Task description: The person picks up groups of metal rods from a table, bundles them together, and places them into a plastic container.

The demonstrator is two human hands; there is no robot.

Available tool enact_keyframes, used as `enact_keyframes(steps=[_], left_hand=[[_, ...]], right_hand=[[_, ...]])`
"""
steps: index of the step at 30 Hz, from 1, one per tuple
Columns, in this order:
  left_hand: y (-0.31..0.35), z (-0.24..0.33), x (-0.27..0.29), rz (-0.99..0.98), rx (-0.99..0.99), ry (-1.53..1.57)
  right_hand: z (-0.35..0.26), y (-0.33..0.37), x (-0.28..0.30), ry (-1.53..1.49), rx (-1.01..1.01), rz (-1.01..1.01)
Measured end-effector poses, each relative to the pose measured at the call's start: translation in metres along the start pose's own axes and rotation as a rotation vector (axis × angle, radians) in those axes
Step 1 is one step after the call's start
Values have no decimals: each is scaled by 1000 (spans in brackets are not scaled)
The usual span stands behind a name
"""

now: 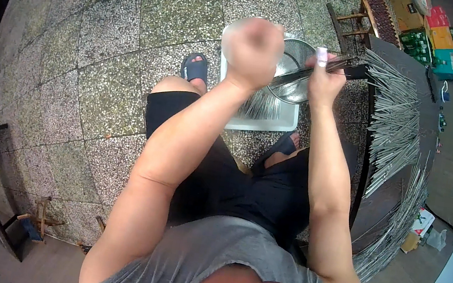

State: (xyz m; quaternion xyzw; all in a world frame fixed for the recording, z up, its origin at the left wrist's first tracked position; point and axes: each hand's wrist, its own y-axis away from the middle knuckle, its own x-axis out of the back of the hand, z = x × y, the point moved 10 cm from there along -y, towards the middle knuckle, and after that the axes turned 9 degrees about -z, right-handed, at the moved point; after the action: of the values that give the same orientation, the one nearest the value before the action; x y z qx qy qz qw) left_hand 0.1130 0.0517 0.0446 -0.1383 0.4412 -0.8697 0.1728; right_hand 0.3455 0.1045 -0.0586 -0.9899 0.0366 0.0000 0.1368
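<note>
Grey shirt (245, 248), near. Right hand (325, 86) is gripping slender dark sticks (294, 78); left hand (254, 57) is blurring, grip: cannot tell. Tray (261, 126), white, is holding grey sticks (261, 107); sieve (287, 62) is overlapping.

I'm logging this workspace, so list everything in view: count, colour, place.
Rectangular plastic tray: one, white, upper centre
Round metal mesh strainer: one, silver, over tray
Long tabletop: one, dark, right
Thin rods: many, grey, in tray and on tabletop
Thin rod bundle: one, dark, in right hand
Slatted chair: one, brown, upper right
Stacked boxes: several, mixed colours, upper right
Plastic bag: one, clear, lower right
Speckled floor tiles: many, grey-green, underfoot
Other edge items: unclear
Slide sandals: two, dark, beside tray
Shorts: one pair, black, worn
T-shirt: one, grey, worn
Left hand: one, above tray
Right hand: one, right of tray
</note>
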Motion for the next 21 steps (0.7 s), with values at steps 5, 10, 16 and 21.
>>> enact_keyframes(steps=[5,10,16,21], left_hand=[[26,-41,-11,12,737,445],[25,-41,-13,-11,683,416],[19,-35,-11,-24,600,391],[26,-44,-9,51,688,531]], right_hand=[[8,5,12,-61,2,113],[-9,2,-9,73,30,-7],[20,0,11,19,-96,116],[-7,-2,14,8,-17,137]])
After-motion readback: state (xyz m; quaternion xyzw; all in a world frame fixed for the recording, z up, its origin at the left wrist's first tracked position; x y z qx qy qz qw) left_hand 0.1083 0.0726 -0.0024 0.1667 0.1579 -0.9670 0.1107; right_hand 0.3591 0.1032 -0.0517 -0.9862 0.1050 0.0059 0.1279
